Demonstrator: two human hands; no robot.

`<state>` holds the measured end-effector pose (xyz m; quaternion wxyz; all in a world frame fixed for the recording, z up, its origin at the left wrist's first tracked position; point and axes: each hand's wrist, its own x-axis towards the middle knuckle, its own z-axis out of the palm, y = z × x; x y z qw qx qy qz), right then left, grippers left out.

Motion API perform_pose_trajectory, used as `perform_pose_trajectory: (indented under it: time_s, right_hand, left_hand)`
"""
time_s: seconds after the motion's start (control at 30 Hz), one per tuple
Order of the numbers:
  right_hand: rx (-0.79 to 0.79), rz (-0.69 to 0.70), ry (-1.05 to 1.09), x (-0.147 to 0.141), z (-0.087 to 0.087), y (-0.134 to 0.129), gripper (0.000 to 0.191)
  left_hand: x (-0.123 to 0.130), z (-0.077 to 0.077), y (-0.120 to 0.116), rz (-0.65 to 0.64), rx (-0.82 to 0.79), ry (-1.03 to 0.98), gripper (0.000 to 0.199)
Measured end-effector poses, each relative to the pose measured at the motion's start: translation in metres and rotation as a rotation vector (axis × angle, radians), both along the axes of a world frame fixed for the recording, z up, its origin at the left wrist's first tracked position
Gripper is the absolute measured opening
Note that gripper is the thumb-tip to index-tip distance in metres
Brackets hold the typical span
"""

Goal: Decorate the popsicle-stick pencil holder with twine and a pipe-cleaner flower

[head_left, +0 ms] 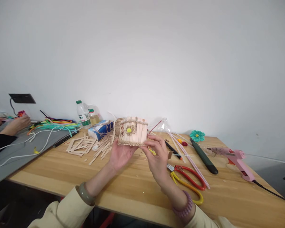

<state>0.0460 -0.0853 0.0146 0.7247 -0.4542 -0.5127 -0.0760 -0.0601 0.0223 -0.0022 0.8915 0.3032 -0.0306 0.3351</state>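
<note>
A small box-like piece of pale wooden sticks (139, 133) is held up over the table's middle. Braided twine runs along its top and bottom edges, and a twine flower with a yellow centre (129, 130) sits on its face. My left hand (121, 156) supports it from below at its lower left, palm turned up. At its lower right corner, the fingers of my right hand (158, 156) grip it. The back of the piece is hidden.
Loose sticks (82, 145), a blue-white packet (101, 129) and bottles (83, 114) lie or stand left. Right are scissors (191, 180), a green-handled tool (204, 156), a teal flower (197, 135) and a pink glue gun (239, 163). Another person's hands (18, 124) are far left.
</note>
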Motion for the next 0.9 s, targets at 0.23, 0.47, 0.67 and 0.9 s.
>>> perform_pose_trajectory:
  time_s: [0.23, 0.47, 0.67, 0.9]
  right_hand:
    - [0.012, 0.04, -0.085, -0.0017, 0.0029, -0.0042, 0.017]
    - [0.014, 0.063, -0.118, -0.0024, 0.0003, -0.004, 0.02]
    - [0.005, 0.08, -0.15, -0.001, -0.0031, -0.0031, 0.022]
    - [-0.007, 0.067, -0.19, 0.0001, -0.0046, -0.0024, 0.02]
  left_hand:
    - [-0.0016, -0.0002, 0.0007, 0.009, 0.024, -0.001, 0.047]
    - [-0.0002, 0.0, 0.001, 0.01, 0.017, 0.036, 0.05]
    - [-0.0014, 0.0005, 0.0009, -0.046, -0.041, 0.006, 0.05]
    - [-0.0023, -0.0018, 0.0033, -0.032, -0.052, -0.016, 0.048]
